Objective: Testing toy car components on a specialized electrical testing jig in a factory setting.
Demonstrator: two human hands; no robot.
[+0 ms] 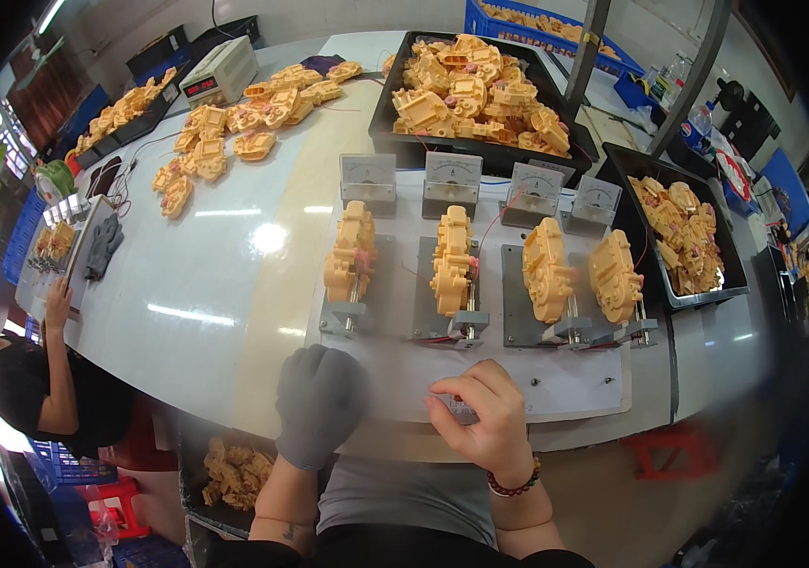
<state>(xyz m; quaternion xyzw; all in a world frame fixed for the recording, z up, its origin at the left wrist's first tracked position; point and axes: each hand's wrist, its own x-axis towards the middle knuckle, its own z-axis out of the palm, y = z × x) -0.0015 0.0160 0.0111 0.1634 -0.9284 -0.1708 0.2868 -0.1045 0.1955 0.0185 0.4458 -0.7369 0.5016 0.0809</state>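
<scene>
a white rounded table is seen, on which loose yellow plastic housings, black trays, a white test board and a meter box are laid.

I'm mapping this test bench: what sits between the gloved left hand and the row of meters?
In the head view, the leftmost yellow housing clamped on its grey fixture stands between the left hand and the meters.

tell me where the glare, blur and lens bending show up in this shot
Head view: overhead lights leave bright glare patches on the white table; the table's edges and the black tray bend toward the dark rim, typical fisheye; the four yellow housings on the fixtures look slightly soft, and the gloved left hand and bare right hand are a little blurred; the corners are blacked out.
</scene>
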